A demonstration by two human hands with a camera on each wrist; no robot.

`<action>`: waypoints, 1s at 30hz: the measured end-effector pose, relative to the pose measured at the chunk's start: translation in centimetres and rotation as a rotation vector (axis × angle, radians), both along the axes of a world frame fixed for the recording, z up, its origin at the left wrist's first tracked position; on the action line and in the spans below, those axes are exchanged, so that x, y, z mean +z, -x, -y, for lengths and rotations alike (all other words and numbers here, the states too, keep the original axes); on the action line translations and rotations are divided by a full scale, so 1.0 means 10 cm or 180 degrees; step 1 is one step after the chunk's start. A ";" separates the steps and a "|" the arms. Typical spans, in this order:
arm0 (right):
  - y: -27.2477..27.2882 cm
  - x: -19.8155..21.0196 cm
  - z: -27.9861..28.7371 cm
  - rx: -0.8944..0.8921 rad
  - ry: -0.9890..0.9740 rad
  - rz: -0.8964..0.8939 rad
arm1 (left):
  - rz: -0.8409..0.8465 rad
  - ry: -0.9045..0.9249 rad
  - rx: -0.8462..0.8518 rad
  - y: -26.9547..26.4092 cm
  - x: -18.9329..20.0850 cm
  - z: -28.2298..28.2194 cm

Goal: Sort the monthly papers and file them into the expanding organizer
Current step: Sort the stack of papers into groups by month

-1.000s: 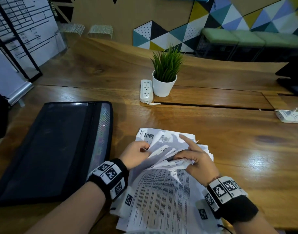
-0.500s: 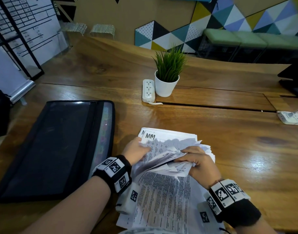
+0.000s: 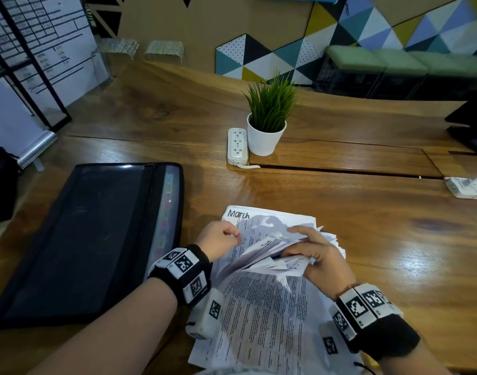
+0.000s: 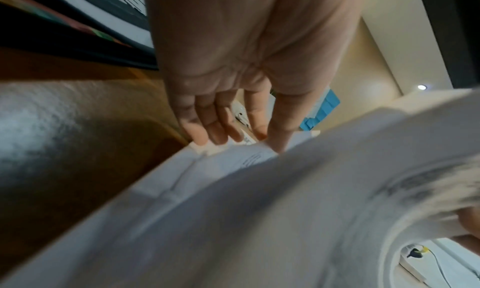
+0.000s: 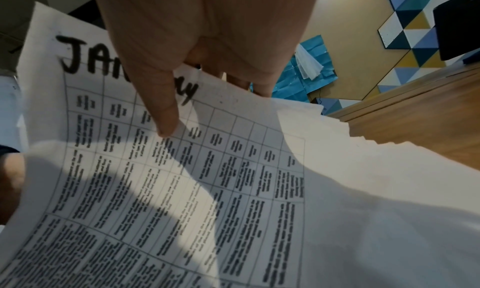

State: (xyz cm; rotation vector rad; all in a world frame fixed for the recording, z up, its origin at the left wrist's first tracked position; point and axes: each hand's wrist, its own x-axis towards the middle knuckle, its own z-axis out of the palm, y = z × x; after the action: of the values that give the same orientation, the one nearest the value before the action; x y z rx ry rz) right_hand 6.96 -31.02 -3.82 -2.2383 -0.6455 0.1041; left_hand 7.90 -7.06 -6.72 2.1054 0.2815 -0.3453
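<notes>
A loose stack of printed papers lies on the wooden table in front of me. Its far sheet is marked "March". My right hand grips a bent-up bundle of sheets. In the right wrist view its thumb presses on a gridded sheet headed "January", with the fingers behind it. My left hand is at the stack's left edge. In the left wrist view its fingertips touch the paper. The black expanding organizer lies closed to the left.
A potted plant and a white power strip stand beyond the papers. A second power strip lies at the right edge, below a dark monitor. A black bag sits off the table's left side.
My right hand's raised forefinger has come down and it has gathered the lifted sheets into a bundle. The far sheet's "March" heading is now uncovered. My left hand let go of a sheet's edge.
</notes>
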 end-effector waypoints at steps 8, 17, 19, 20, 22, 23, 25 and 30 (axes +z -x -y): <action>-0.17 0.09 -0.12 0.0236 0.0266 0.0209 | -0.0221 0.1266 -0.0792 0.02 0.25 0.01; -0.05 0.05 -0.05 0.0098 0.0252 0.0051 | -0.0082 -0.0708 0.0200 -0.16 0.00 -0.01; -0.03 0.07 -0.03 0.0131 0.0209 0.0045 | 0.0235 -0.0596 0.0216 -0.14 0.00 0.01; -0.03 0.06 0.00 0.0100 0.0182 0.0041 | 0.0361 -0.0586 0.0208 -0.12 0.00 0.01; -0.04 0.02 0.03 0.0033 0.0105 0.0008 | 0.0477 -0.0504 0.0069 -0.05 0.01 -0.01; -0.04 -0.01 0.06 0.0012 0.0087 -0.0008 | 0.0471 -0.0413 -0.0014 -0.01 0.00 -0.01; -0.05 -0.02 0.07 0.0012 0.0111 -0.0079 | 0.0391 -0.0249 -0.0109 0.08 -0.03 -0.02; -0.05 0.03 0.01 0.0148 0.0153 -0.0052 | 0.0363 -0.0133 -0.0273 0.13 -0.11 -0.02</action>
State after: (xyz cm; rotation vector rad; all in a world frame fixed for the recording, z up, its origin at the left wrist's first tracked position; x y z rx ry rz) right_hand 7.50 -31.15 -3.55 -2.2666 -0.6931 0.1626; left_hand 6.55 -6.82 -7.84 2.1738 0.1327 -0.2704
